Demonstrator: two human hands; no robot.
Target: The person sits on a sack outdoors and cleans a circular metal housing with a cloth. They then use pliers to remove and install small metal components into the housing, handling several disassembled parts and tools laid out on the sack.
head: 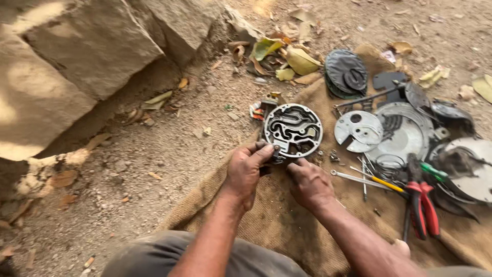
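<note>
Left hand (246, 169): gripping the lower edge of the round channelled metal plate (293, 129), thumb on top.
Plate: lying on the burlap cloth (287, 225).
Right hand (309, 183): curling narrow, fingertips touching beneath the plate.
Far right: red-handled pliers (423, 208) lying on the cloth.

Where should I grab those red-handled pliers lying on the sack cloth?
Probably by the two red handles, coming from the near side. The red-handled pliers lie flat on the sack cloth with their handles pointing toward the person and the cloth's bare part. Their dark jaws point away, in among the metal discs and other tools, so reaching from there would be awkward.
</note>
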